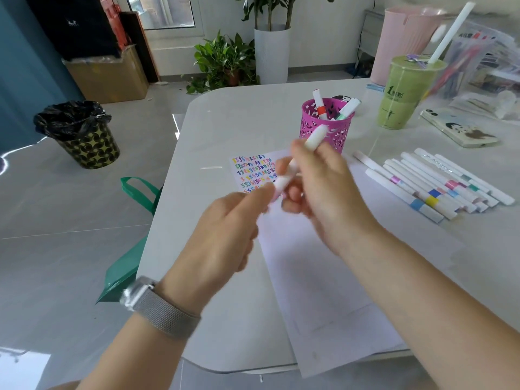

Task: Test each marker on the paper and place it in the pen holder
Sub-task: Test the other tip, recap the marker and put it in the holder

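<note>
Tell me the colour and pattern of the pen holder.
The pen holder is magenta-pink with a cut-out openwork pattern, best seen in the head view.

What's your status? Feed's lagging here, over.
Both hands, left and right, grip one marker above the paper. Pen holder has two markers. Nothing blocking.

Bare table (225,122) left of pen holder (326,130); loose markers (439,181), cup (402,91) crowding its right.
</note>
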